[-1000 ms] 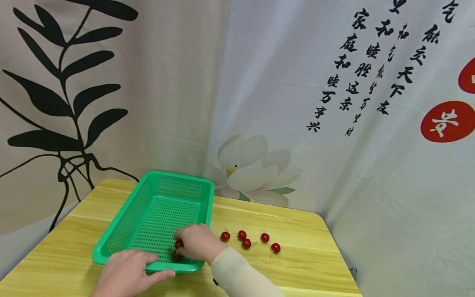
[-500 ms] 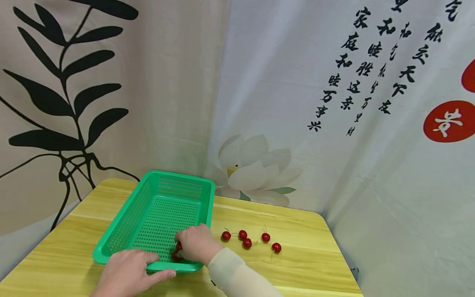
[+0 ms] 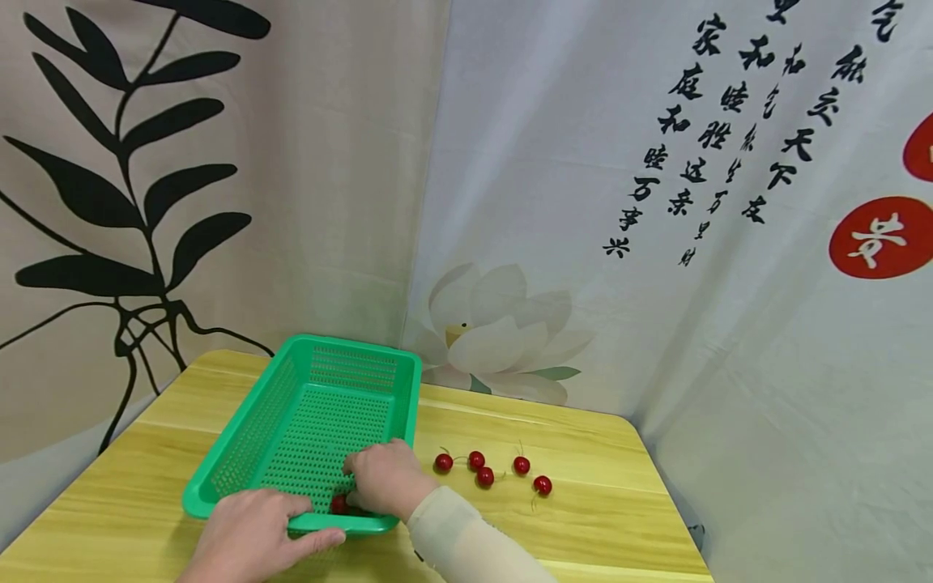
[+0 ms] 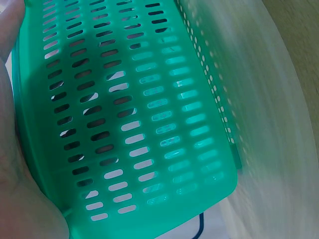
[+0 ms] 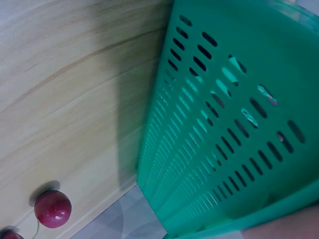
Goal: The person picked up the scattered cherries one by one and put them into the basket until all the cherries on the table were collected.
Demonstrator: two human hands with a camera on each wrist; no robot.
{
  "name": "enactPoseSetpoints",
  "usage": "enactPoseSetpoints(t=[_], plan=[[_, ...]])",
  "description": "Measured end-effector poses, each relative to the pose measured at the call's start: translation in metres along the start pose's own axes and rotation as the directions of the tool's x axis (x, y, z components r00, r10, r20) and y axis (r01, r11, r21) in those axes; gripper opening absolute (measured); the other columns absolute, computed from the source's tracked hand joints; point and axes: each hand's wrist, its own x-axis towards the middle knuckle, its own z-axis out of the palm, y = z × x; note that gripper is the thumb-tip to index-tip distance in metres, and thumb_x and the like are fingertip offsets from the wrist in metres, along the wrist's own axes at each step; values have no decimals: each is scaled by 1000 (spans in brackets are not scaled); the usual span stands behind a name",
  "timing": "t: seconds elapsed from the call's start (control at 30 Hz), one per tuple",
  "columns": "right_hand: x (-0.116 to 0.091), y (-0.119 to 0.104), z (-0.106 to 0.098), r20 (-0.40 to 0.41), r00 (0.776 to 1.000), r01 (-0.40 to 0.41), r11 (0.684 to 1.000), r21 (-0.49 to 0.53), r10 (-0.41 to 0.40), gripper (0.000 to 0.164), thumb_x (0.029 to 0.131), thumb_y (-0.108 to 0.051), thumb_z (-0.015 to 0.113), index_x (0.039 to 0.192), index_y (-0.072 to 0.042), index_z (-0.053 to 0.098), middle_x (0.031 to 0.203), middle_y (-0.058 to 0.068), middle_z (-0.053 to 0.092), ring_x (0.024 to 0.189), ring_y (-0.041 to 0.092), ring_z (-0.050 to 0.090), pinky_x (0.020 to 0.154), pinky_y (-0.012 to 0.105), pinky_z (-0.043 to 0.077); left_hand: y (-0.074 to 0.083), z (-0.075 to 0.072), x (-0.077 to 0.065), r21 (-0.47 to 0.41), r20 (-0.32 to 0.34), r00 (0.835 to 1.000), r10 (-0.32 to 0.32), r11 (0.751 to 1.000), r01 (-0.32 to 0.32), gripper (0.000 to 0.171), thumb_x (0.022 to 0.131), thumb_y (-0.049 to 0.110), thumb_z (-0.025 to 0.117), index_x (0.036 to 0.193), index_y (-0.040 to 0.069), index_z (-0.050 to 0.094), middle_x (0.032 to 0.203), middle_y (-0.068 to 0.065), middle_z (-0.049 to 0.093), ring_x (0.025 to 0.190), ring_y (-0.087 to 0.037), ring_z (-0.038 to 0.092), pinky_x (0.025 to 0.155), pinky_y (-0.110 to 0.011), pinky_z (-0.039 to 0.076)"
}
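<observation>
A green perforated plastic basket (image 3: 240, 429) sits on the wooden table. My left hand (image 3: 244, 534) grips its near rim, with the thumb along the outside and the fingers over the edge. In the left wrist view this hand (image 4: 22, 174) lies along the basket's rim. My right hand (image 3: 394, 479) reaches into the near right corner of the basket, fingers bent downward. Dark red cherries (image 3: 339, 504) show right at its fingertips on the basket floor. I cannot tell whether the fingers still pinch one, since the hand hides them.
Several stemmed cherries (image 3: 484, 478) lie loose on the table (image 3: 605, 518) to the right of the basket. One cherry (image 5: 53, 209) also shows outside the basket wall in the right wrist view. A printed curtain (image 3: 342, 162) hangs behind the table.
The right hand's fingers have lowered slightly inside the basket. A cherry visible between them earlier has gone down out of sight there. The left hand and loose cherries have stayed put.
</observation>
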Motion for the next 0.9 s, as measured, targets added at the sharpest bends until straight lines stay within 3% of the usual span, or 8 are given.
enactPoseSetpoints(t=[0.33, 0.43, 0.5, 0.57, 0.7, 0.8, 0.9], plan=[[0, 2, 2, -19, 1000, 6, 1000, 7, -6, 39, 85, -57, 69, 120, -39, 67, 107, -21, 67, 95, 1, 59, 83, 33, 47, -1, 1, 1, 3, -5, 1000, -1, 1000, 1, 57, 76, 84, 51, 55, 33, 35, 49, 18, 29, 48, 0, 35, 45, -25, 32], [-2, 5, 5, -134, 990, 46, 997, 69, -36, 33, 89, -54, 67, 118, -36, 68, 108, -20, 67, 96, 1, 58, 83, 32, 47, -2, 1, 1, 2, 1, 1000, -1, 1000, 1, 56, 77, 83, 52, 55, 34, 35, 49, 19, 31, 48, 0, 36, 45, -25, 33], [-5, 10, 8, -264, 964, 78, 988, 135, -40, 29, 92, -49, 65, 116, -32, 69, 110, -18, 67, 98, 3, 57, 83, 31, 47, -2, 0, 1, 4, 10, 1000, -2, 1000, 2, 55, 77, 83, 52, 56, 34, 37, 50, 20, 32, 48, 0, 38, 45, -25, 34], [-10, 17, 10, -402, 915, 111, 971, 210, -18, 27, 95, -44, 64, 114, -26, 70, 111, -15, 67, 100, 5, 56, 83, 31, 48, -2, 0, 1, 4, 21, 1000, -3, 1000, 3, 52, 77, 83, 52, 58, 36, 42, 52, 22, 37, 50, 0, 43, 45, -26, 36], [-24, 46, 16, -562, 813, 81, 928, 365, 150, 28, 99, -38, 60, 116, -16, 68, 113, -5, 67, 105, 12, 56, 89, 37, 49, -1, -1, 2, -4, 50, 999, -2, 1000, 2, 48, 77, 83, 52, 61, 38, 50, 56, 23, 46, 54, -2, 49, 46, -27, 40], [-41, 83, 27, -569, 757, -46, 895, 444, 322, 28, 100, -35, 59, 115, -12, 68, 112, 1, 67, 105, 18, 57, 89, 44, 49, 0, -2, 2, -9, 68, 998, -11, 1000, 12, 48, 76, 84, 51, 64, 37, 55, 60, 22, 52, 56, -4, 52, 47, -28, 42], [-67, 123, 43, -471, 734, -255, 842, 475, 488, 30, 99, -33, 61, 115, -9, 68, 112, 7, 67, 103, 27, 58, 87, 50, 49, 1, -2, 2, -10, 84, 996, -27, 1000, 28, 51, 75, 85, 51, 68, 36, 62, 66, 20, 60, 60, -6, 56, 49, -30, 44]])
